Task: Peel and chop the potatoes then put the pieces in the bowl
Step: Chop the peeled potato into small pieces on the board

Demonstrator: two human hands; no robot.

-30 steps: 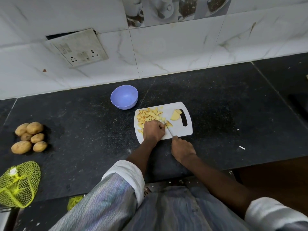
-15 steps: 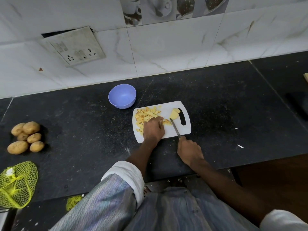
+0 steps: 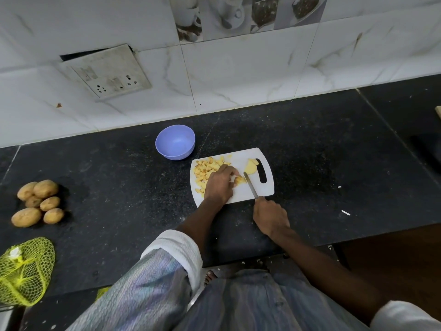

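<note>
Compared with 1 second ago, we have drawn our right hand (image 3: 270, 217) back toward the counter edge, so the knife (image 3: 250, 187) it grips by the handle has pulled clear of the potato piece and now lies slanted on the cutting board (image 3: 241, 195), its tip just beside the small bit our left hand (image 3: 219, 185) steadies with curled fingertips. That left hand has barely shifted; it covers part of the chopped pile (image 3: 206, 169) spread across the board's left half. A larger uncut chunk (image 3: 250, 167) waits near the board's handle slot. We read this as a reset between cuts, so chopping of this potato is nearly done but not finished. The blue bowl (image 3: 175, 142) stands just beyond the board's far left corner, and we see no pieces in it, so the transfer is not yet begun. 6 unpeeled potatoes (image 3: 38, 201) sit well apart at the left, beside a yellow net bag (image 3: 23, 271).
</note>
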